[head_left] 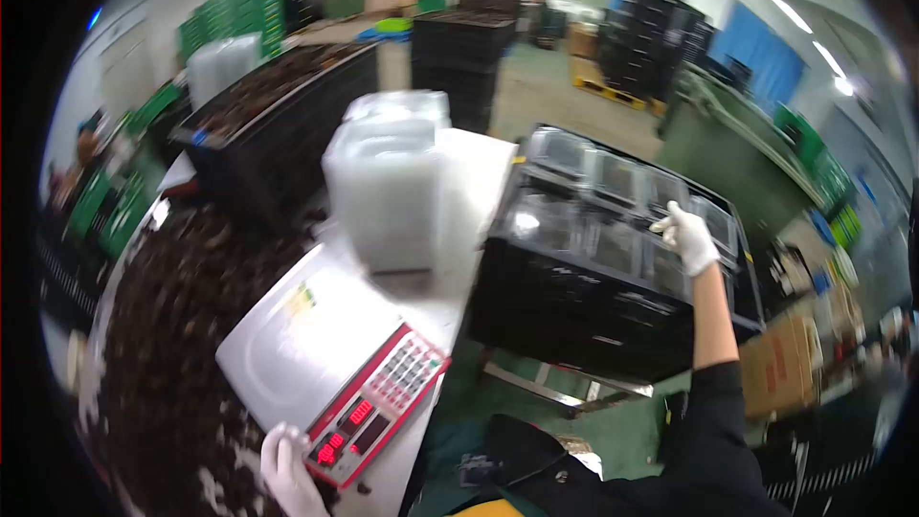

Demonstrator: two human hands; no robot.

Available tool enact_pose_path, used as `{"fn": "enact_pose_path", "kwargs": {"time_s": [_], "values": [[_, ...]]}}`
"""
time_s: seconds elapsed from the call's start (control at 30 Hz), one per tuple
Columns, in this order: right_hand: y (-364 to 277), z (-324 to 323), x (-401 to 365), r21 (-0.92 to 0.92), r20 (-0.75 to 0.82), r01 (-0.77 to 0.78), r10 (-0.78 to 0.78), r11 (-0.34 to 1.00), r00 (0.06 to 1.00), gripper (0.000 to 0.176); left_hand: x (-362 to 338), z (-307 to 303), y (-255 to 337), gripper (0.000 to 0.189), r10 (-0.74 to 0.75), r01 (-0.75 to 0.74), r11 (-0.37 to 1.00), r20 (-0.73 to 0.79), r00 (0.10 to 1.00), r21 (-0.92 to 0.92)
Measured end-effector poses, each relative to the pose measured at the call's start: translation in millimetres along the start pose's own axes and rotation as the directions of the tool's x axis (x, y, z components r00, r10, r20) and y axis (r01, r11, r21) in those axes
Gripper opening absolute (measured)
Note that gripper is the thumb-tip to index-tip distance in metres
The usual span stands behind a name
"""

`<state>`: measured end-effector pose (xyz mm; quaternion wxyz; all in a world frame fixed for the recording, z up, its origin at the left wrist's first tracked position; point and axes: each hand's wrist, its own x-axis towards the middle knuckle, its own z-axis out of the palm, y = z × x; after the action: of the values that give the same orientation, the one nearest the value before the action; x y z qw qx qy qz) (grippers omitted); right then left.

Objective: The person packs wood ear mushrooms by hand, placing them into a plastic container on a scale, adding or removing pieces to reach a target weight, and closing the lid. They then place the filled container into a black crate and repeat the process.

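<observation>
My left hand (289, 471), in a white glove, rests its extended fingers at the front corner of a digital scale (378, 397). The scale has a bare silver pan, a red-edged keypad and lit red digits. On the right, my gloved right hand (689, 239) reaches over clear plastic boxes (615, 247) set in rows in a black crate (565, 311). Its fingers are curled together at the rim of one box; whether they grip it is too blurred to make out. Stacked translucent containers (388, 196) stand on the white table (469, 177) behind the scale.
Dark brown pieces (187, 345) are heaped on the table left of the scale. A black bin (278, 134) filled with similar material stands behind them. Beyond the crate is a large green bin (723, 148). A cardboard box (780, 369) sits at right.
</observation>
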<state>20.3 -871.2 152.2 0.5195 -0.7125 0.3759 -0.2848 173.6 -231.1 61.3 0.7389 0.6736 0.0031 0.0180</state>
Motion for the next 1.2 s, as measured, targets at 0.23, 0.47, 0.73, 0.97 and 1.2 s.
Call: {"fn": "enact_pose_path", "kwargs": {"time_s": [0.23, 0.47, 0.73, 0.97, 1.2], "values": [[-103, 212, -28, -0.369, 0.195, 0.901, -0.929, 0.227, 0.314, 0.014, -11, -7, 32, 0.019, -0.142, 0.143, 0.989, -0.025, 0.99, 0.044], [-161, 351, 16, -0.445, 0.447, 0.867, -0.895, -0.223, -0.001, 0.031, 10, -53, -11, 0.017, 0.369, -0.291, 0.806, -0.054, 0.928, 0.515], [-127, 384, 49, -0.451, 0.504, 0.88, -0.772, 0.147, 0.387, 0.044, 173, -105, -63, 0.032, 0.491, -0.298, 0.365, 0.09, 0.867, 0.882], [-124, 381, 63, -0.379, 0.503, 0.862, -0.706, 0.338, 0.498, 0.042, 172, -116, -72, 0.027, 0.146, -0.195, 0.424, 0.146, 0.978, 0.884], [-142, 356, 75, -0.108, 0.759, 0.843, -0.504, 0.527, 0.413, 0.026, 66, -196, -35, 0.02, 0.28, -0.124, 0.659, -0.089, 0.956, 0.742]]}}
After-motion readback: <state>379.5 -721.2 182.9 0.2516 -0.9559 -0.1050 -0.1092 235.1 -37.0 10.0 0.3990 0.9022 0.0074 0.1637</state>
